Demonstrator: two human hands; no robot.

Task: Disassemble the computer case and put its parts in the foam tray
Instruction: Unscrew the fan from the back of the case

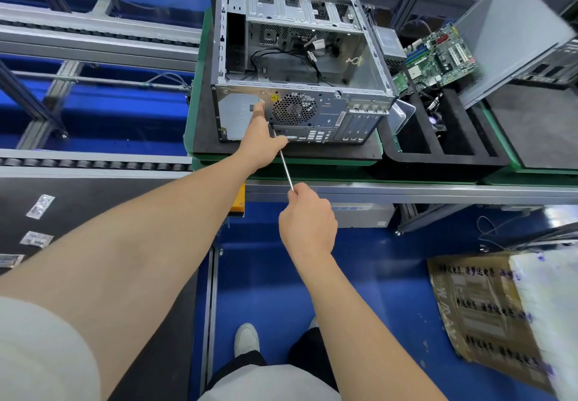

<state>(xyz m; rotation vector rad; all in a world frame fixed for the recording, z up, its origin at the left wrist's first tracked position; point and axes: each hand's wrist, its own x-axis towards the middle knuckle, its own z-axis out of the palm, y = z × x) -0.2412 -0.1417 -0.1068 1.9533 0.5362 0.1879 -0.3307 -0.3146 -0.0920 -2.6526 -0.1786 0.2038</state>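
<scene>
The open grey computer case (353,66) lies on a dark mat on a green pallet, its rear panel facing me and loose black cables inside. My left hand (261,138) presses against the rear panel beside the fan grille, index finger straight up on the metal, the other fingers curled by the screwdriver tip. My right hand (308,216) grips the handle of a long screwdriver (285,166), whose tip meets the rear panel below the fan grille. The black foam tray (438,153) sits to the right, holding a small fan, with a green motherboard (438,56) leaning at its back.
A grey side panel (513,41) leans at the right over another pallet. Roller conveyor rails run at the left. Small plastic bags (39,206) lie on a dark bench at lower left. A cardboard box (488,310) stands on the blue floor at lower right.
</scene>
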